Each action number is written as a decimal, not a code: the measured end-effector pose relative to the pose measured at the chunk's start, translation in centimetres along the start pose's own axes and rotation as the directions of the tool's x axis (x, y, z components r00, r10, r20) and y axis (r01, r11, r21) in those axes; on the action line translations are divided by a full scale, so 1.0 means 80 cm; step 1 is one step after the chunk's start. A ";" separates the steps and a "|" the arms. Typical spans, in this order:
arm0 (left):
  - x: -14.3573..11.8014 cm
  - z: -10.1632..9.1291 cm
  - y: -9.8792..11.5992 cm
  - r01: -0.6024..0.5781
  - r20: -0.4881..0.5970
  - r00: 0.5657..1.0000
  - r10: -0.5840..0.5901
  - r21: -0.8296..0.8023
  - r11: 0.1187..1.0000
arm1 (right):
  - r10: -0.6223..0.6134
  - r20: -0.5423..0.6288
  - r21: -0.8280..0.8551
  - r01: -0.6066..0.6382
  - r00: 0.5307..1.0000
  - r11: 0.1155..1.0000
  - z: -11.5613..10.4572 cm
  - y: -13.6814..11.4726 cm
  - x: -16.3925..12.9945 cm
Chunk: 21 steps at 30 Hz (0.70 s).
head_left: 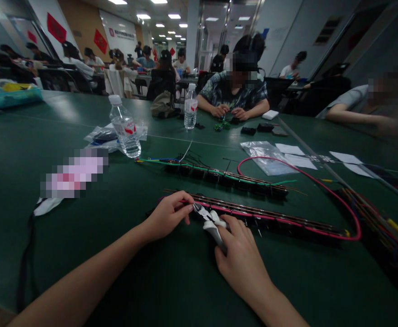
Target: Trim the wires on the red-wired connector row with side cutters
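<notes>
My right hand (243, 254) grips a pair of cutting pliers (210, 219) by white and grey handles, its jaws pointing up and left. Beside the jaw tips, my left hand (170, 213) has its thumb and forefinger pinched together; what lies between them is too small to make out. Both hands are at the near side of a long dark wiring strip (270, 216), which has a thick red wire (297, 222) along it and tie tails sticking out. Behind it lies a second dark strip (219, 175) with a green wire along its length.
Two water bottles (126, 129) (191, 109) stand beyond the strips. A clear plastic bag (267, 156) and white papers (301, 161) lie behind right. A bundle of coloured wires (379, 218) fills the right side. A person (236, 86) works across the table.
</notes>
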<state>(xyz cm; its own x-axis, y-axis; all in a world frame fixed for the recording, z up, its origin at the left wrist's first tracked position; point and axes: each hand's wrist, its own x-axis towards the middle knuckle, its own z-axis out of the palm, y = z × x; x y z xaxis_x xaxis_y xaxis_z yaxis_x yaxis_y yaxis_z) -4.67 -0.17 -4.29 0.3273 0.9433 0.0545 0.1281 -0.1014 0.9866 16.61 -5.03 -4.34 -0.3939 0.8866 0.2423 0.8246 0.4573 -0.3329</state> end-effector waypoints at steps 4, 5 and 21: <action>0.000 0.000 -0.003 -0.007 0.004 1.000 0.007 -0.005 1.000 | 0.003 0.010 0.003 -0.003 1.000 1.000 0.001 0.001 -0.001; 0.000 0.000 -0.003 -0.008 0.004 1.000 0.008 -0.007 1.000 | 0.004 0.016 0.003 -0.004 1.000 1.000 0.002 0.001 -0.001; 0.001 0.000 -0.002 -0.018 0.001 1.000 0.018 0.013 1.000 | 0.008 0.019 0.008 -0.009 1.000 1.000 0.000 -0.001 -0.001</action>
<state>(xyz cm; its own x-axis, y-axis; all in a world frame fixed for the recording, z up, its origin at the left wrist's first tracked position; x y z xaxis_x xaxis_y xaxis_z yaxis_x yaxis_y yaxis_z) -4.70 -0.04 -4.45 0.3309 0.9409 0.0719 0.1344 -0.1224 0.9833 16.60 -5.10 -4.31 -0.3946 0.8916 0.2221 0.8248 0.4502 -0.3420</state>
